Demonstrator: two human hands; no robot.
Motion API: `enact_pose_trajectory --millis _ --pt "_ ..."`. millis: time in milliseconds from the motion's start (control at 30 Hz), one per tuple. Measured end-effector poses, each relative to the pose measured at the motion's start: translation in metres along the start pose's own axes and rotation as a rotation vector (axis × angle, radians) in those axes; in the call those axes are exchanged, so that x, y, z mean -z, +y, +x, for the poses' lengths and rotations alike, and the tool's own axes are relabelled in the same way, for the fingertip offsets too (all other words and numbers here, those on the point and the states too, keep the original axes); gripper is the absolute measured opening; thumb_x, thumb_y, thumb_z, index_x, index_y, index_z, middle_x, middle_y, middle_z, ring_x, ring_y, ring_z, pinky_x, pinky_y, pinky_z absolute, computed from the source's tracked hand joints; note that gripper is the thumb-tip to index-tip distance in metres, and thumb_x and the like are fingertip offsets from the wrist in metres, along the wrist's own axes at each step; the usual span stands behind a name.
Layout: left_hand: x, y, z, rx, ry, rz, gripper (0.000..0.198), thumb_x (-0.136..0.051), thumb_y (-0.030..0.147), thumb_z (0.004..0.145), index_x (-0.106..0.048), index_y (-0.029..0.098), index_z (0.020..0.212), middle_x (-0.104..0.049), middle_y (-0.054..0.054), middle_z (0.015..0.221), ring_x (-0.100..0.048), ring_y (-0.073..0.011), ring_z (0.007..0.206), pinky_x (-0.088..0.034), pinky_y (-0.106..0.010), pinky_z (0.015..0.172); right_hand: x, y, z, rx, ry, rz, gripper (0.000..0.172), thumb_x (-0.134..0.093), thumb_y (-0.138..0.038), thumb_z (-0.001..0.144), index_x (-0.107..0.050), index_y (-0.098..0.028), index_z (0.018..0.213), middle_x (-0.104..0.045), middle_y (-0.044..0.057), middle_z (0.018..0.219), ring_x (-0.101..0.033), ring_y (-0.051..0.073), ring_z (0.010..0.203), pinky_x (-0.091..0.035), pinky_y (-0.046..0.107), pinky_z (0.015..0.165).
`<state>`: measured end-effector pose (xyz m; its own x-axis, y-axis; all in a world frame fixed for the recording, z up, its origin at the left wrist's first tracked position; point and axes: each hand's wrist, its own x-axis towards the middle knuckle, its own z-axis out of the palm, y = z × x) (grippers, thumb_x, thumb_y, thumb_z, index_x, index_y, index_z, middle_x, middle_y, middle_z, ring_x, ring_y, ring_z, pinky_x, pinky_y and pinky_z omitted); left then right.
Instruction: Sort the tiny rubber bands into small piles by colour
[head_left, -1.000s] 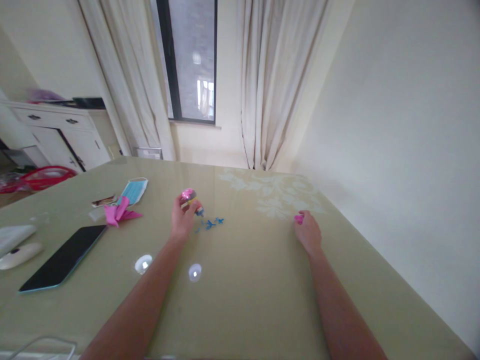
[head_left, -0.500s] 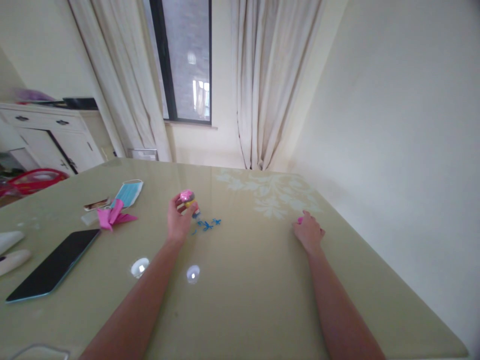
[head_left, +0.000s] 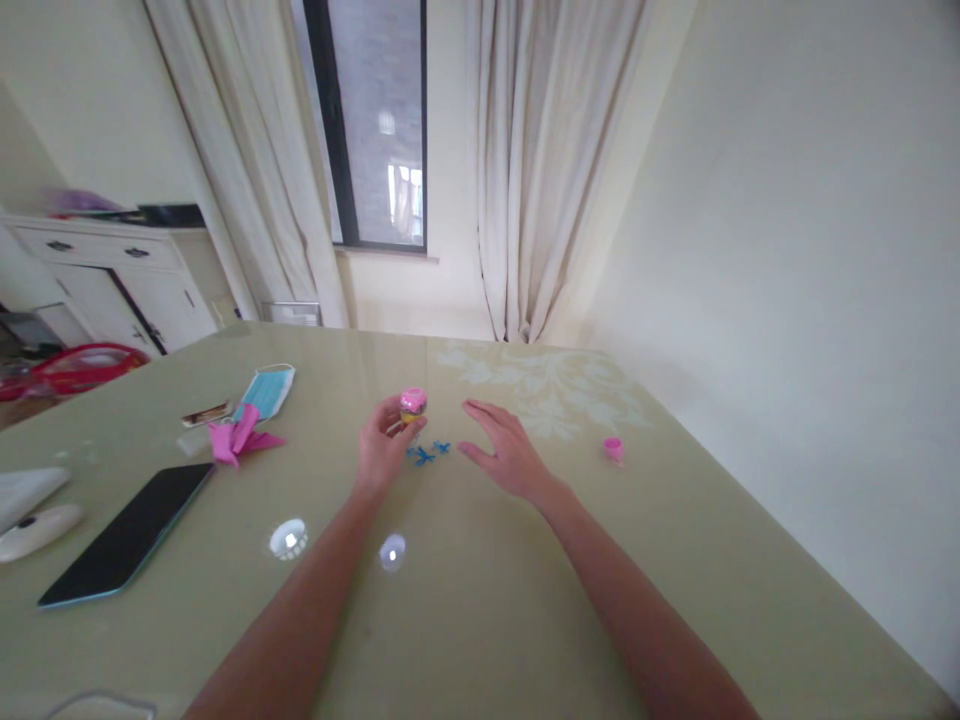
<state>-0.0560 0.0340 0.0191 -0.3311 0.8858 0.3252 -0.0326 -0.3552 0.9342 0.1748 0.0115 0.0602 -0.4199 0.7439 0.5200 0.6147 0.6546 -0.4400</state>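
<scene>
"While my left hand (head_left: 381, 450) pinches a small pink-topped container (head_left: 413, 404) between thumb and fingers, my right hand (head_left: 514, 458) hangs to its three o'clock, holding nothing; the gap between those two is, I'd judge, the relation that counts."

"Which way does the container lie from your free fingertips?"

"Towards nine o'clock, near but not touching; my right fingers point to about ten, close alongside one another, with the thumb spread well away below them; that leaves the gap of the hand facing the container."

"And its long axis?"

"Roughly upright, as far as it shows; pink end at twelve, yellow band beneath; my left thumb covers the lower part, so I cannot tell whether the base touches the tabletop (head_left: 480, 620)."

"What lies between your hands?"

"A few blue spiky pieces (head_left: 424, 456), at about five o'clock from the container; they sit near both thumbs, apart from the right one; I cannot tell whether my left hand brushes the nearest."

"And the pink cup-shaped piece (head_left: 613, 449)?"

"Out at three o'clock from my right hand, well apart from it; that hand is the nearer one; my left is nearer the pink folded-paper figure (head_left: 242, 437), off at nine."
</scene>
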Motion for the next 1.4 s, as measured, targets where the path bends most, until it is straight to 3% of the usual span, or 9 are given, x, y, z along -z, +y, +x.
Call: enact_pose_trajectory --millis 100,167,267,433,600,700,800,1133,1400 --pt "-0.002 0.005 -0.006 0.012 -0.089 -0.044 0.056 -0.091 0.037 0.066 -0.074 0.020 0.117 -0.081 -0.011 0.111 -0.077 -0.0286 0.104 -0.061 -0.047 0.097 -0.015 -0.033 0.033 0.046 0.148 0.049 0.067 -0.056 -0.039 0.105 -0.033 -0.024 0.167 -0.039 0.013 0.170 -0.035 0.029 0.157 -0.029 0.051 0.127" --pt "-0.003 0.008 -0.008 0.004 -0.099 -0.067 0.055 -0.090 0.036 0.068 -0.075 0.020 0.118 -0.081 -0.012 0.111 -0.077 -0.0297 0.104 -0.062 -0.047 0.096 -0.023 -0.045 0.047 0.130 0.003 0.085 0.072 -0.059 -0.045 0.103 -0.033 -0.021 0.166 -0.044 0.016 0.167 -0.040 0.031 0.154 -0.035 0.050 0.125" --pt "-0.002 0.010 -0.008 -0.011 -0.062 -0.069 0.053 -0.087 0.034 0.070 -0.075 0.021 0.119 -0.081 -0.011 0.113 -0.077 -0.0305 0.105 -0.062 -0.046 0.094 -0.032 -0.051 0.057 0.085 0.019 0.106 0.070 -0.061 -0.045 0.103 -0.037 -0.023 0.164 -0.046 0.015 0.166 -0.042 0.032 0.154 -0.032 0.052 0.126" --pt "-0.001 0.010 -0.006 -0.035 -0.062 -0.022 0.047 -0.085 0.031 0.073 -0.077 0.023 0.119 -0.081 -0.010 0.115 -0.076 -0.0289 0.105 -0.061 -0.043 0.094 -0.041 -0.044 0.063 0.012 -0.021 0.262 0.059 -0.067 -0.039 0.099 -0.051 -0.023 0.153 -0.057 0.015 0.155 -0.059 0.029 0.138 -0.049 0.046 0.115" --pt "-0.004 0.009 -0.007 -0.040 -0.012 0.002 0.047 -0.086 0.046 0.077 -0.074 0.022 0.115 -0.078 -0.010 0.117 -0.073 -0.0266 0.111 -0.057 -0.043 0.102 -0.037 -0.030 0.073 -0.184 0.141 0.479 0.035 -0.073 -0.038 0.094 -0.067 -0.026 0.125 -0.075 0.005 0.117 -0.075 0.022 0.099 -0.063 0.037 0.089" --pt "-0.005 0.004 -0.009 0.096 0.122 0.023 0.042 -0.072 0.063 0.086 -0.071 0.022 0.096 -0.076 -0.008 0.103 -0.072 -0.0238 0.102 -0.060 -0.041 0.092 -0.032 -0.016 0.076 -0.283 0.233 0.561 0.032 -0.071 -0.041 0.094 -0.067 -0.025 0.121 -0.076 0.003 0.110 -0.075 0.019 0.086 -0.065 0.035 0.081" --pt "-0.006 -0.004 -0.012 0.210 0.114 -0.084 0.047 -0.068 0.069 0.086 -0.066 0.022 0.087 -0.074 -0.007 0.100 -0.072 -0.0232 0.102 -0.061 -0.039 0.088 -0.033 -0.002 0.078 -0.360 0.284 0.631 0.036 -0.071 -0.044 0.093 -0.067 -0.023 0.123 -0.075 0.005 0.110 -0.073 0.016 0.075 -0.066 0.034 0.074" --pt "-0.012 -0.009 -0.020 0.316 0.059 -0.366 0.037 -0.072 0.057 0.091 -0.070 0.022 0.103 -0.075 -0.012 0.126 -0.074 -0.0261 0.115 -0.059 -0.047 0.101 -0.040 0.003 0.080 -0.395 0.301 0.718 0.045 -0.071 -0.052 0.092 -0.066 -0.022 0.125 -0.072 0.008 0.113 -0.075 0.018 0.082 -0.068 0.034 0.074" --pt "-0.016 -0.002 -0.023 0.441 -0.028 -0.491 0.047 -0.061 0.066 0.096 -0.072 0.024 0.115 -0.073 -0.013 0.135 -0.075 -0.0251 0.109 -0.061 -0.046 0.100 -0.042 -0.001 0.080 -0.359 0.250 0.692 0.041 -0.071 -0.049 0.093 -0.066 -0.023 0.125 -0.074 0.007 0.112 -0.076 0.019 0.079 -0.066 0.036 0.077"
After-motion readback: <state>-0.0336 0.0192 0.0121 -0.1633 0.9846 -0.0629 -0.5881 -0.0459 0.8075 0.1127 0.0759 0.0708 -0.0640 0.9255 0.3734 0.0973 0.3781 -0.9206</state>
